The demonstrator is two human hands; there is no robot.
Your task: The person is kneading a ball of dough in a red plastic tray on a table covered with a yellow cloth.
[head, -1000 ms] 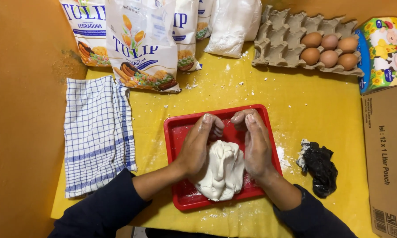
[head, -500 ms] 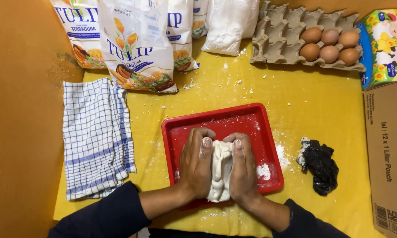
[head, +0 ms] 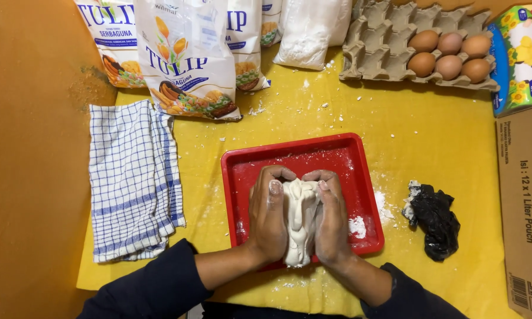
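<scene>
A lump of white dough (head: 300,218) lies in a red tray (head: 301,156) on the yellow table cover. My left hand (head: 269,215) presses against the dough's left side and my right hand (head: 332,218) against its right side, squeezing it into a narrow upright ridge between the palms. Fingertips of both hands curl over the top of the dough. Loose flour (head: 358,226) lies in the tray by my right hand.
A blue-checked cloth (head: 133,177) lies at the left. Several flour bags (head: 186,59) and a white bag (head: 310,29) stand at the back, an egg carton with eggs (head: 446,53) at back right. A crumpled black bag (head: 434,218) and a cardboard box (head: 526,207) are at the right.
The hands have drawn together, pressing the flat, wide dough into a narrow ridge. The camera has drifted, so the tray sits a little higher in view.
</scene>
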